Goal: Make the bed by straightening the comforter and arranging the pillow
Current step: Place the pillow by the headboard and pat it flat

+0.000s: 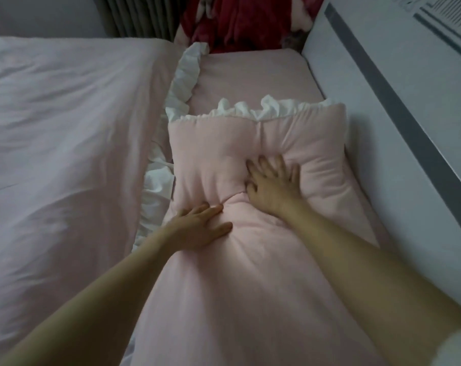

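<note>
Both hands lie flat on the pink pillow point(250, 233), which sits on the pink sheet point(250, 75) w/ its white ruffle point(263, 108) at the edge beyond the fingertips. Right hand point(272, 184): fingers spread, pressed into the padding, which dents around them. Left hand point(200, 225): fingers straight & close together, palm down, just nearer than the right one and to its left. Comforter point(65, 141) lies rumpled left of the left hand. White wall panel point(382, 101) runs right of the right hand.

Pink bedding, white frills

The pillow point(263, 143) is showing pale pink with a white ruffle point(266, 108); the comforter point(52, 128) is looking lilac-pink, the blanket point(240, 22) dark red.
</note>
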Tool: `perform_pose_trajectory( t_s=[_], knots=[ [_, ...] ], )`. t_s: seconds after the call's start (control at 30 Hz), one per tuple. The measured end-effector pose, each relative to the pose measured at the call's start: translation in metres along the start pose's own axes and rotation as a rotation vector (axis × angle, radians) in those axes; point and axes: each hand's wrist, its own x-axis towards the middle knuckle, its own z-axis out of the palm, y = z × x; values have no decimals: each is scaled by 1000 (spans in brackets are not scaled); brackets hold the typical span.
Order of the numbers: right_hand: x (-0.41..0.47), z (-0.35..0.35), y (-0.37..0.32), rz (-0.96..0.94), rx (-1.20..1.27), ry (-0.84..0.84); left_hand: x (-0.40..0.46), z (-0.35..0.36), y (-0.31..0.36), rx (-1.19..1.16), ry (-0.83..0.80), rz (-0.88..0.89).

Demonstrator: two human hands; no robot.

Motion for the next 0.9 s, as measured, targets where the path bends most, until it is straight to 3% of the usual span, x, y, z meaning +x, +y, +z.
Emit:
perform_pose_trajectory(
  t_s=[0.07,0.1,0.17,0.2,0.23,0.3,0.33,0.37,0.43,0.47,0.5,0.57,0.63,0.7,0.77,0.83,0.9],
  knots=[
    [23,-20,-5,-2,-44,-2,2,6,-3,-25,24,3],
    [30,-39,-13,-25,-40,110,3,8,-4,-48,39,7],
    [30,-51,-28,-101,32,492,4,11,-5,-74,42,16],
    [26,-44,-35,-175,68,559,2,12,-6,-74,45,14],
    [17,-29,-40,-251,40,462,3,14,-7,-73,52,21],
    [3,7,-46,-293,-100,54,2,20,-10,-57,46,19],
    [8,10,-43,-282,-114,-26,3,23,-12,-52,51,12],
    [13,4,-40,-288,-76,24,4,24,-14,-74,57,1],
    [4,-14,-33,-240,6,320,1,26,-16,-120,78,-26],
    [-8,-13,-25,-138,67,497,-1,28,-16,-91,138,-33],
    [-23,-6,-13,-27,129,572,-7,29,-14,-33,262,-25],
    [-53,22,5,125,138,450,-20,28,-5,16,613,29],
    [-61,47,16,157,111,350,-14,13,7,-27,924,98],
    [-50,51,18,150,118,364,2,-22,22,-95,1114,90],
    [-46,52,18,150,111,412,16,-56,38,-127,1205,18],
    [-46,59,20,149,129,435,29,-58,46,-110,1099,-44],
    [-45,64,22,153,146,442,44,-29,44,-44,743,-78]
  ],
)
